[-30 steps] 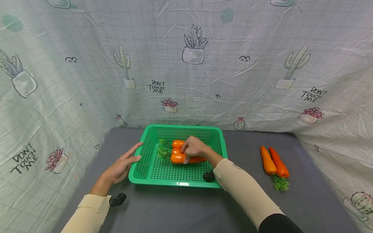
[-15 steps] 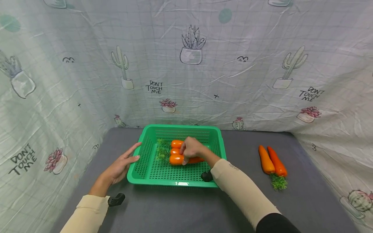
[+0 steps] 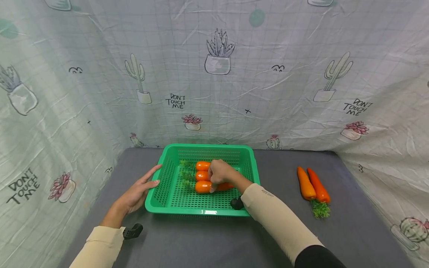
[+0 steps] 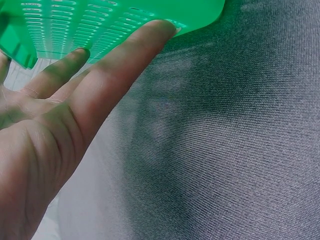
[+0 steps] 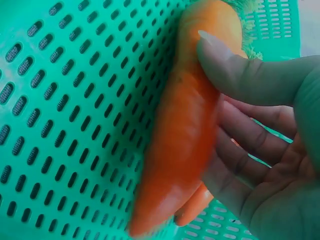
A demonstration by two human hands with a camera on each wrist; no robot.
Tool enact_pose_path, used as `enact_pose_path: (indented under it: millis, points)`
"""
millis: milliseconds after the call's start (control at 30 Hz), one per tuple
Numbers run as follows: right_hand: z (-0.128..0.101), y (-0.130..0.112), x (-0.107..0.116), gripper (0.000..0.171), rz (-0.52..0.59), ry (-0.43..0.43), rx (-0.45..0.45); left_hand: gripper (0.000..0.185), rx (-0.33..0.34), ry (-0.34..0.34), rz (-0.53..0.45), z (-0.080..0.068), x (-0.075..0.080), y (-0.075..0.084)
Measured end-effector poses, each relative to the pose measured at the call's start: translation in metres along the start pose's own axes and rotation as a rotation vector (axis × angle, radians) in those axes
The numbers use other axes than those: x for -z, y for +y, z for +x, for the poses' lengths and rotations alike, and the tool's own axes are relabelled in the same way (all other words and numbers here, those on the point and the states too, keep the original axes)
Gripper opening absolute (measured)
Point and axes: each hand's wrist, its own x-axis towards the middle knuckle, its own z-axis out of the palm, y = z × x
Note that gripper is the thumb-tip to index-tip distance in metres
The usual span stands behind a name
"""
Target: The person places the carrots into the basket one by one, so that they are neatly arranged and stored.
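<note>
The left hand is lying flat-fingered against the green perforated plastic basket, bracing it, while the right hand is curling round the nearest glossy orange toy carrot, setting it beside two others

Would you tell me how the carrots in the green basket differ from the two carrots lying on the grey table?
The basket carrots lie crosswise inside the green basket, leaves pointing left; the table carrots lie lengthwise on the grey table, leaves toward the camera. The right hand grips a basket carrot; the table carrots lie untouched. All are orange with green tops.
</note>
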Motion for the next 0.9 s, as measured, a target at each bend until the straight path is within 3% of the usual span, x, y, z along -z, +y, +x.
enact_pose_path:
  millis: [267, 467, 767, 900]
  points:
    - [0.002, -0.004, 0.002, 0.062, -0.137, -0.073, -0.040, 0.073, -0.008, -0.007, -0.004, 0.000, -0.001, -0.001]
    - [0.000, -0.005, 0.003, 0.063, -0.124, -0.091, -0.035, 0.072, -0.014, -0.015, 0.000, 0.000, -0.002, -0.001]
    - [-0.006, -0.001, 0.007, 0.023, -0.013, -0.038, 0.046, 0.072, -0.016, -0.009, 0.015, -0.001, -0.001, -0.003]
    - [-0.008, -0.001, 0.011, 0.014, 0.066, -0.034, 0.041, 0.072, -0.019, -0.011, 0.008, -0.001, -0.001, -0.005]
